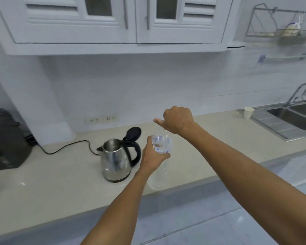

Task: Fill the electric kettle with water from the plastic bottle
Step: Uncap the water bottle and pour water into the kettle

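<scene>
A steel electric kettle (115, 160) with a black handle stands on the beige counter (57, 177), its black lid (134, 133) flipped open. Just right of it is a clear plastic bottle (162, 144), held upright above the counter's front edge. My left hand (153, 156) is wrapped around the bottle's middle. My right hand (177, 119) is closed over the bottle's top, hiding the cap and neck. The bottle's lower part is blurred and partly behind my left hand.
A black cord (67, 146) runs from the kettle toward wall sockets (102, 119). A dark appliance (5, 140) sits at the far left. A paper cup (248, 112) and a steel sink (293, 119) lie to the right. White cabinets (113, 23) hang overhead.
</scene>
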### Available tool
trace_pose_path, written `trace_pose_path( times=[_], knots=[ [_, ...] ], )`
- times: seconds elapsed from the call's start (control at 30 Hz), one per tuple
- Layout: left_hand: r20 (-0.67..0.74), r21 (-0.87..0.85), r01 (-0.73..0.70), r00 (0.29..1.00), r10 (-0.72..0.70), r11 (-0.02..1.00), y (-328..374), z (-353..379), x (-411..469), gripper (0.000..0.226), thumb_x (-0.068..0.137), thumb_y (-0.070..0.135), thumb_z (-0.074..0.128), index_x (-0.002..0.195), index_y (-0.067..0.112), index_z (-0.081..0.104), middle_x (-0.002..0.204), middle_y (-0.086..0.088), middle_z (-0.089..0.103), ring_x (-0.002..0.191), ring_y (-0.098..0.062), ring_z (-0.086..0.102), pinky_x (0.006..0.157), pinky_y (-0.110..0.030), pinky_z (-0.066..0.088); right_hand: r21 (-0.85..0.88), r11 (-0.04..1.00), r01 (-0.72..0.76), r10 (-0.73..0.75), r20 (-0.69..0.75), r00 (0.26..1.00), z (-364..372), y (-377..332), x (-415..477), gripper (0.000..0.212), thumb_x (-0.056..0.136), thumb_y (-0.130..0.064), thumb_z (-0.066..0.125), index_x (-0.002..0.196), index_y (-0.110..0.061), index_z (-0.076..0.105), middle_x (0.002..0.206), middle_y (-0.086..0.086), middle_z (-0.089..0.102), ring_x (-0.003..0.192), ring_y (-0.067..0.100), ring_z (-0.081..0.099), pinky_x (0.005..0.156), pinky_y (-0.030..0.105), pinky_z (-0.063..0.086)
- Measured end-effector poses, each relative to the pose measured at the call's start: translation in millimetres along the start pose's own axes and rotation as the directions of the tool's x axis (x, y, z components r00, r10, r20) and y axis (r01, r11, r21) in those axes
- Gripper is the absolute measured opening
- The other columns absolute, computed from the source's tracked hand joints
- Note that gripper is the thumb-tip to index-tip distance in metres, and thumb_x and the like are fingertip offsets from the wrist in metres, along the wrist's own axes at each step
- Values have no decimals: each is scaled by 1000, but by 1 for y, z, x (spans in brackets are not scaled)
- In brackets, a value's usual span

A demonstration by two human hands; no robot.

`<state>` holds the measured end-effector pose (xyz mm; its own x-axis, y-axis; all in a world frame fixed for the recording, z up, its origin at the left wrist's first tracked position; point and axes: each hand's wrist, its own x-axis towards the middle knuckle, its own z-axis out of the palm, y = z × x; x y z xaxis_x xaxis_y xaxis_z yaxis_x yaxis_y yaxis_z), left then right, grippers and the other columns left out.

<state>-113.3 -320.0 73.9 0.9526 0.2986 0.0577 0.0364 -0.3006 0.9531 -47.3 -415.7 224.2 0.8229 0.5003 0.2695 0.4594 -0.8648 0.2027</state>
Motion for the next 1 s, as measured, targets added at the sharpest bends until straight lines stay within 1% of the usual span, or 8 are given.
trace_pose_path(
  times=[0.23,0.33,0.4,0.5,0.63,0.77,0.87,1.0],
  knots=[
    [-60,33,-10,998,12,999,-10,-70,-28,83,70,9,85,136,33,41,118,10,62,97,-2,64,69,-14,48,222,964,144,-187,183,965,-32,-64,8,49,103,-40,45,64,-11,39,67,6,45,74,30,52,65,34,38],
    [-111,44,45,993,-40,998,-14,-102,-35,76,72,12,87,127,32,39,115,8,59,93,1,59,66,-18,46,311,918,245,-321,222,921,-38,-86,17,36,102,-37,46,91,-6,62,93,11,65,88,30,60,69,35,42],
    [-154,75,62,987,-50,995,-20,-124,-37,76,71,17,88,126,31,39,113,7,59,93,-2,59,67,-21,45,390,862,326,-423,197,884,-46,-99,21,24,100,-31,51,111,-15,65,111,6,65,95,24,58,75,33,41],
    [-185,125,72,982,-48,990,-27,-157,-38,72,69,21,89,123,30,42,110,8,62,94,-6,62,68,-26,50,441,784,436,-536,128,834,-51,-115,28,23,97,-17,56,116,-23,66,120,3,62,100,19,55,80,30,40],
    [-203,208,83,978,-40,975,-34,-193,-36,68,65,20,89,119,26,47,111,5,64,96,-13,65,71,-28,54,541,712,448,-525,-16,851,-45,-131,37,27,96,-11,55,117,-21,66,119,4,61,95,13,49,82,28,37],
    [-191,360,91,981,-22,929,-40,-221,-28,67,65,21,89,117,22,46,110,0,61,95,-20,63,71,-35,55,610,664,433,-465,-116,878,-29,-134,42,25,97,-13,55,120,-20,65,116,5,63,98,16,56,84,30,40],
    [-155,482,102,987,-30,870,-43,-238,-21,72,68,23,87,123,24,42,111,0,57,96,-23,60,66,-30,49,637,671,380,-415,-103,904,-4,-127,45,26,97,-18,54,121,-23,63,112,5,64,101,23,59,85,35,46],
    [-135,612,168,985,-107,773,-48,-255,-9,80,59,31,81,124,37,34,109,-3,55,97,-29,61,68,-35,50,674,686,275,-380,8,925,35,-113,41,28,96,-21,54,122,-27,60,109,0,63,101,22,59,90,42,50]
  ],
)
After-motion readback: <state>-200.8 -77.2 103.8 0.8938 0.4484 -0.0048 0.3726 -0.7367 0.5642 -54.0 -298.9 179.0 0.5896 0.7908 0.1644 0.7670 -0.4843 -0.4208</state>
